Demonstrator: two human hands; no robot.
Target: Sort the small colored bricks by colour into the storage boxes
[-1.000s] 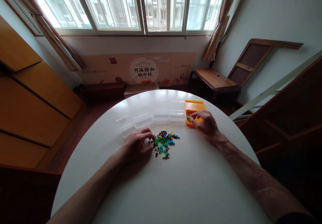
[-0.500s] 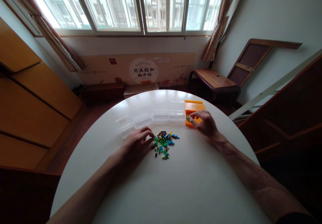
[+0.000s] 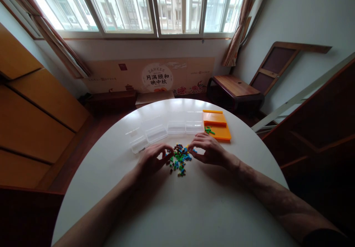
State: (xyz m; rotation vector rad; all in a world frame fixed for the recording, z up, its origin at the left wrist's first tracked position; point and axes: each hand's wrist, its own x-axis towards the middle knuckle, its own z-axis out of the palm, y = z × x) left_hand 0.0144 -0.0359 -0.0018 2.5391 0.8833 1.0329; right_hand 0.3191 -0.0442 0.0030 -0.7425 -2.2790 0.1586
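Note:
Small toy bricks (image 3: 181, 157) in green, blue, brown and yellow lie in a loose pile on the white table. My left hand (image 3: 154, 158) reaches the pile's left side, thumb and forefinger curled together in a pinch; whatever is between the tips is too small to make out. At the pile's right edge, my right hand (image 3: 209, 149) has its thumb and forefinger tips close together, and I cannot make out what they hold. Behind that hand sits an open orange box (image 3: 223, 130), with several green bricks (image 3: 209, 130) in its left part.
Clear plastic boxes with raised lids stand in an arc to the left of the orange one, among them a near-left box (image 3: 138, 143) and a middle box (image 3: 176, 127). The round white table (image 3: 194, 210) has its curved far edge behind them. A wooden stool (image 3: 235, 86) stands beyond.
My right hand has moved from the orange box left and down to the pile, leaving green bricks visible in the box. My left hand has shifted slightly right over the pile.

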